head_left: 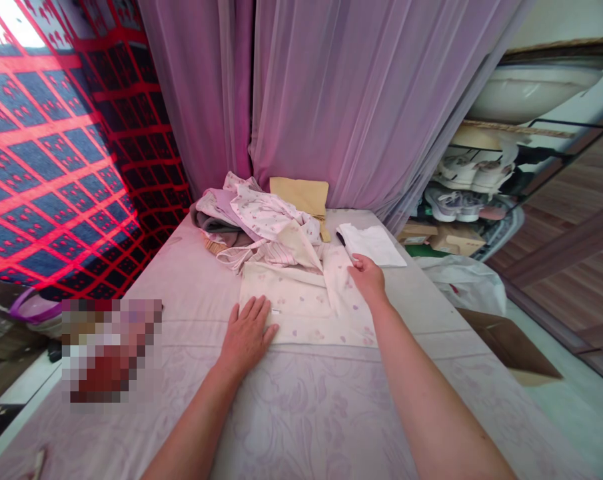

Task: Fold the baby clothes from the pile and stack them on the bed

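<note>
A cream garment (301, 323) with small printed motifs lies spread on the bed, its upper part folded and creased. My left hand (248, 328) rests flat on its left edge, fingers stretched out, beside a small white label. At the garment's right side, my right hand (367, 275) is closed, with thumb and fingers pinching the fabric. Behind it, a loose heap of clothes (274, 217) holds pink printed, lilac, grey and striped pieces. The far part of the cream garment runs up against this heap. Just beyond my right hand lies a folded white cloth (374, 245).
A folded yellow cloth (301, 193) lies at the back, against the purple curtain (331, 100). A blurred-out item (111, 350) sits on the bed's left side. On the right stand a shoe rack (456, 203) and an open cardboard box (511, 343) on the floor.
</note>
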Available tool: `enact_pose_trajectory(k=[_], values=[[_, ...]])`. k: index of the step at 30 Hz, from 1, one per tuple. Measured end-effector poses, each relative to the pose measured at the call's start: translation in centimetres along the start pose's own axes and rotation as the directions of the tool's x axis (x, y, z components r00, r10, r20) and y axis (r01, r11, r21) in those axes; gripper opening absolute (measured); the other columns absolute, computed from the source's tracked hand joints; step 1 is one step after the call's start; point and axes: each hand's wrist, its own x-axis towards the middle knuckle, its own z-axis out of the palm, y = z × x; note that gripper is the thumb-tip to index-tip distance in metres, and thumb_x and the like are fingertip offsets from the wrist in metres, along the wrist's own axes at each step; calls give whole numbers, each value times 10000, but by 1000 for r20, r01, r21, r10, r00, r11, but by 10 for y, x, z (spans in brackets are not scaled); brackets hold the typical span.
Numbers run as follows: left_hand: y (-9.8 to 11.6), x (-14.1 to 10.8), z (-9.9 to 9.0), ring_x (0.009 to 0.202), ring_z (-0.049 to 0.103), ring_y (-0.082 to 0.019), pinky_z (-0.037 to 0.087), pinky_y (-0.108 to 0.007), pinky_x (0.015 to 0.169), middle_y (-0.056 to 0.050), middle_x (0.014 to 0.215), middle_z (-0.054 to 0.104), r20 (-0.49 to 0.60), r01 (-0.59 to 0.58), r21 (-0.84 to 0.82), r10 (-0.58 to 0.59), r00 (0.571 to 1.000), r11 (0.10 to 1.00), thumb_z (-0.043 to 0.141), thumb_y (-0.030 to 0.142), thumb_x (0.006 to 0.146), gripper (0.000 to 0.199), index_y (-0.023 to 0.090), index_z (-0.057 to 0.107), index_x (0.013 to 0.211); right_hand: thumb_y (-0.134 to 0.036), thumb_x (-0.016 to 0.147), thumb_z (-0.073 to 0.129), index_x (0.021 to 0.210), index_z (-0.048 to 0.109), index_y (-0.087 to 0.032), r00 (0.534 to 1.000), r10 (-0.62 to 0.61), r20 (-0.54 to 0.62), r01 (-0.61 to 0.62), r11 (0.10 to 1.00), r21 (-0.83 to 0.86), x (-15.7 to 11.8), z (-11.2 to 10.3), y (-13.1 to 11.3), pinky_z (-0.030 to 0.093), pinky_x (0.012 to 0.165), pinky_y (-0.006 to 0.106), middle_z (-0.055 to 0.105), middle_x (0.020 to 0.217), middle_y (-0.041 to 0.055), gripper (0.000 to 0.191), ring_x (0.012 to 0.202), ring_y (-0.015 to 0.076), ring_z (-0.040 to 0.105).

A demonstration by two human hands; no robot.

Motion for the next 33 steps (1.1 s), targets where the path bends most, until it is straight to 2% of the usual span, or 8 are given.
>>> enact_pose_trajectory(k=[3,5,7,10,12,21,27,33], values=[[-1,0,1,1366,320,-249,221,-486,1114,-42,1470,394,-7,2,-5,-2,1000,1000,391,436,920,511,247,405,1395,-263,767,526,1147,622,-198,959,-237,-157,253,963,90,-37,1,-15,505,725,277,702,943,30,397,754,155,624],[-1,0,2,1363,325,-253,221,-492,1113,-50,1465,402,-22,-7,-16,6,1000,1000,395,435,919,511,246,407,1394,-241,815,487,1107,642,-219,869,-466,-165,474,881,6,-70,6,-26,484,784,296,699,935,35,331,828,173,616],[-2,-1,2,1357,334,-260,229,-505,1107,-61,1459,410,-39,-18,-30,16,999,999,400,433,917,514,241,407,1394,-183,841,472,1083,657,-231,754,-657,-20,655,753,-67,-104,13,-32,454,827,320,700,951,53,309,886,190,603],[-2,-2,3,1347,353,-264,244,-508,1099,-69,1446,428,-69,-30,-53,27,997,998,409,428,916,512,243,405,1394,-141,837,510,1011,678,-254,591,-782,200,802,597,-35,-140,22,-33,425,838,346,706,955,41,266,916,197,588],[-2,-2,3,1343,360,-264,247,-504,1099,-74,1437,441,-89,-36,-66,30,996,997,414,426,915,512,243,405,1392,-138,833,527,936,686,-252,559,-793,242,815,580,17,-152,22,-29,410,844,348,710,901,24,221,913,187,587],[-2,-1,-6,1320,381,-305,170,-573,1100,-140,1392,481,-138,-23,-145,3,990,989,491,488,858,709,166,270,1449,-156,838,463,906,677,-226,767,-641,29,639,759,-124,-145,-2,12,416,814,339,712,896,34,235,887,184,619],[12,1,-13,1258,458,-249,201,-555,1094,-109,1308,563,-131,-47,-227,17,991,973,491,354,885,649,226,227,1464,-136,748,471,933,663,-238,778,-626,39,623,763,-174,-140,-18,34,412,887,364,698,1001,36,285,975,201,600],[7,1,-6,1214,497,-248,221,-581,1074,-58,1230,618,-120,-51,-251,21,992,967,424,325,922,350,317,567,1242,-102,654,479,960,623,-227,811,-583,58,578,781,-236,-141,-29,48,382,928,391,663,1090,45,360,1055,221,556]])
